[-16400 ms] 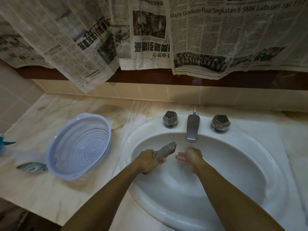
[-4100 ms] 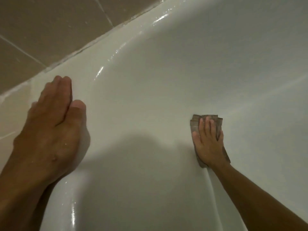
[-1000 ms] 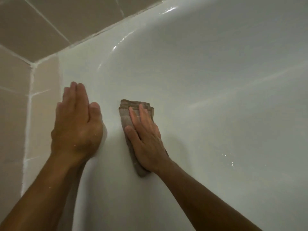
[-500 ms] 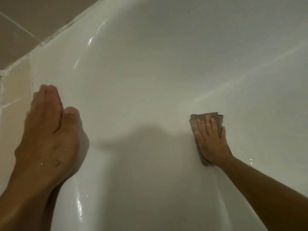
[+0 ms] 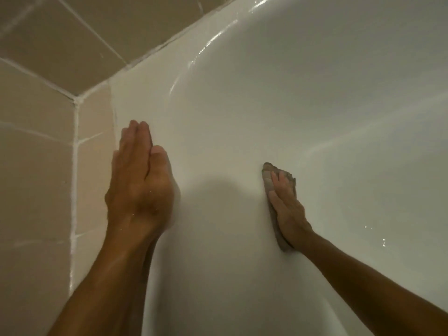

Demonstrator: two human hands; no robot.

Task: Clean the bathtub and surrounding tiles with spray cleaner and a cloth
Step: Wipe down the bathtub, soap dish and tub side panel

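Tub [image 5: 303, 98] wiping goes on. Tiles [image 5: 36, 166] sit on the left. The left hand [image 5: 139, 190] leans flat on the rim, fingers straight and together, as before. The right hand [image 5: 287, 209] presses the cloth [image 5: 268, 181] flat inside the tub, back nearer the left hand, so another stroke is done.

Since half a second ago, your right hand [image 5: 286, 204] has turned the cloth [image 5: 268, 181] askew on the bathtub [image 5: 315, 105] wall, nearer the rim.
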